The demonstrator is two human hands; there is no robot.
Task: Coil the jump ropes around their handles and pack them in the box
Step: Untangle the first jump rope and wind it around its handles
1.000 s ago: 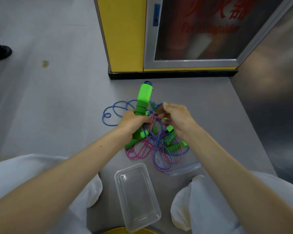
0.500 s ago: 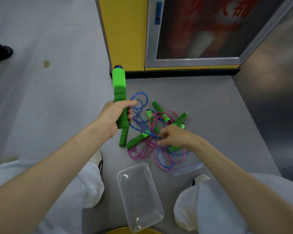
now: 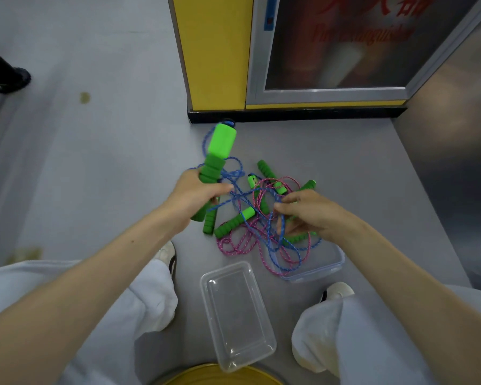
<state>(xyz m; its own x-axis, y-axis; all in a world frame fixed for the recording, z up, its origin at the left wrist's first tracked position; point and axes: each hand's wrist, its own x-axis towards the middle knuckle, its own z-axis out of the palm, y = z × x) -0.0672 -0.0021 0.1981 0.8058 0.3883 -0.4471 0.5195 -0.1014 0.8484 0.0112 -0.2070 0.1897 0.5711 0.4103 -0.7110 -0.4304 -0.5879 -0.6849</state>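
Observation:
My left hand (image 3: 195,194) grips a pair of green foam handles (image 3: 215,159), held upright and tilted right above the floor. A blue cord (image 3: 235,173) runs from them down to my right hand (image 3: 308,213), which pinches that cord over a tangle of blue and pink ropes (image 3: 261,240). Several more green handles (image 3: 233,222) lie in the tangle on the grey floor. A clear plastic box (image 3: 238,312) sits open between my knees. A second clear piece, probably its lid (image 3: 317,269), lies under the right side of the ropes.
A yellow cabinet (image 3: 217,51) with a glass door (image 3: 345,43) stands just beyond the ropes. A steel wall (image 3: 456,148) closes off the right. My knees in white trousers (image 3: 139,301) flank the box. A yellow round object (image 3: 222,375) shows at the bottom edge.
My left hand swung the handles out to the left, then back right and tilted them. My right hand dropped into the tangle, then rose slightly with the blue cord pinched.

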